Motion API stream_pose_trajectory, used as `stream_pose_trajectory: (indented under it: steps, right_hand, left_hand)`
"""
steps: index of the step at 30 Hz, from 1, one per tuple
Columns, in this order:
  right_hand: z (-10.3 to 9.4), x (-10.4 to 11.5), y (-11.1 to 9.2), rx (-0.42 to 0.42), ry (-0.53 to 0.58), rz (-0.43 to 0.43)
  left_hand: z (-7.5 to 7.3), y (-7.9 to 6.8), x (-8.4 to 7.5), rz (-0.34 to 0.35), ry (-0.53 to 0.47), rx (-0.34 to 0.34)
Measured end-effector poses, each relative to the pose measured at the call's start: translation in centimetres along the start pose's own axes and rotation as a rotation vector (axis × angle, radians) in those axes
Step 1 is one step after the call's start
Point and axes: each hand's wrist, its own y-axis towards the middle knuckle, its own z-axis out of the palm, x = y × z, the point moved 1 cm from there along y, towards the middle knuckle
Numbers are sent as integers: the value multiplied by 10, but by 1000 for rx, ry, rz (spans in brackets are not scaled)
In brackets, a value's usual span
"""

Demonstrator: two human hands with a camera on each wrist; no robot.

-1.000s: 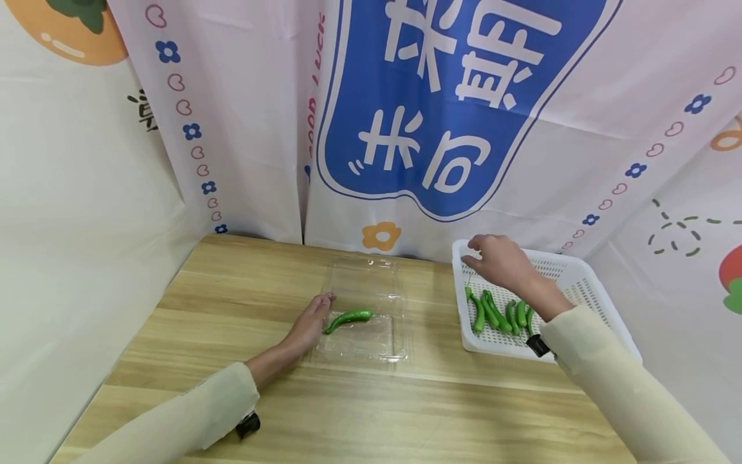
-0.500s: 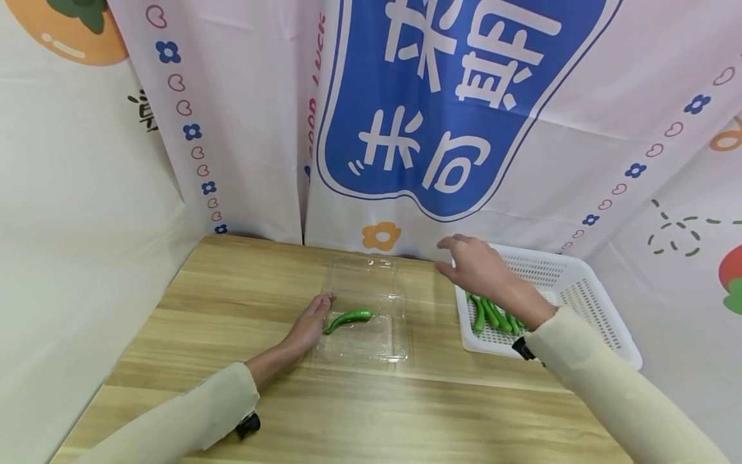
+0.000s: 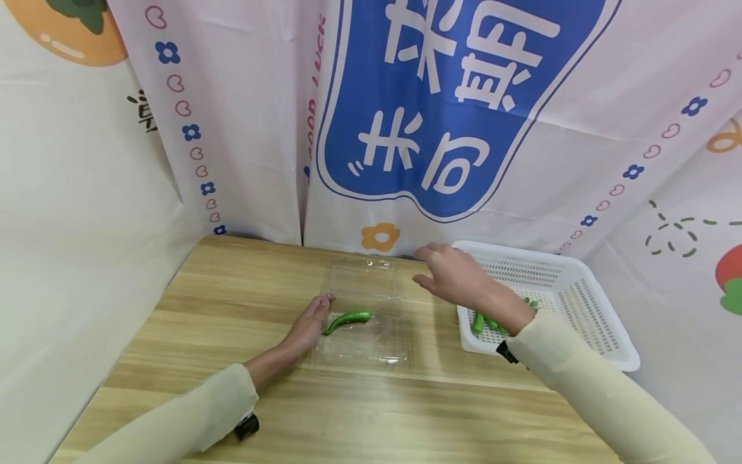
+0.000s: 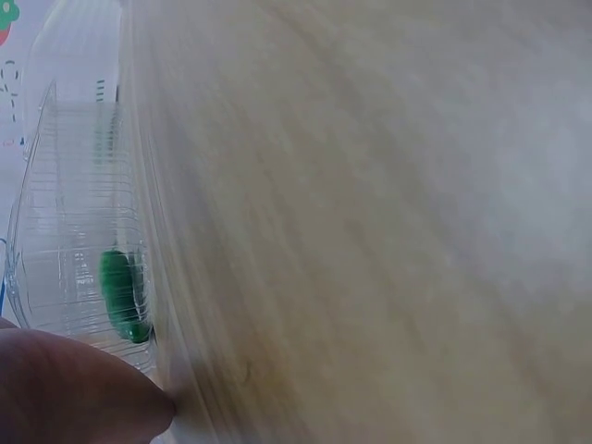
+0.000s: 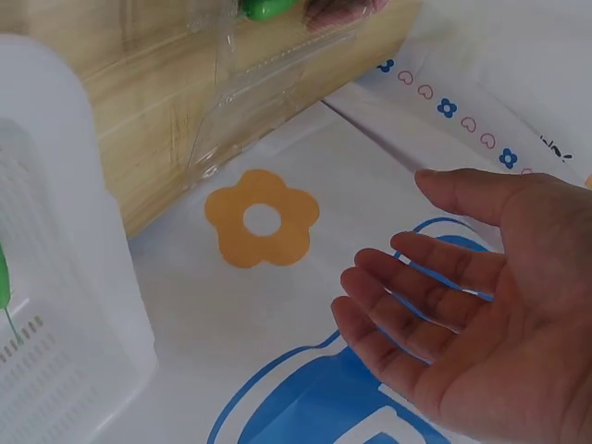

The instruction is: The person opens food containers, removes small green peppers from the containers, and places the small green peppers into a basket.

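Observation:
In the head view a clear plastic clamshell box lies unfolded on the table, its lid toward the back. One curved green pepper rests in its near half. My left hand holds the box by its left edge, fingertips close to the fold. The left wrist view shows one digit beside the box wall, with the pepper behind the plastic. My right hand is raised between the box and a white basket, palm bare, fingers spread and loosely bent. Its forearm partly hides the basket's peppers.
The perforated basket stands at the table's back right. A printed cloth hangs behind the wooden table, and more printed cloth covers the right side.
My right hand has moved left from over the basket, past its left rim toward the box. The left hand, the box and its pepper have stayed in place.

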Motion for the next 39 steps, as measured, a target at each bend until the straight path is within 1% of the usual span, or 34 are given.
stream_pose_trajectory:
  steps: [5,10,15,19,27,33,39]
  right_hand:
    - [7,9,2,20,7,-74]
    - [13,19,6,14,-7,-150]
    - [17,30,10,37,-26,-160]
    - [23,39,13,60,-27,-177]
    - [47,52,23,135,-2,-208]
    - [63,59,29,148,-13,-264]
    - [74,65,34,186,-16,-268]
  left_hand:
    - [0,-1,-1,1,-14,14]
    - [1,0,-1,-2,-22,13]
    - [2,0,-1,2,-23,9]
    - [1,1,-1,4,-35,13]
    - [1,0,-1,11,-39,10]
    - [0,-1,-1,-1,-38,14]
    - [0,-1,0,-2,-32,15]
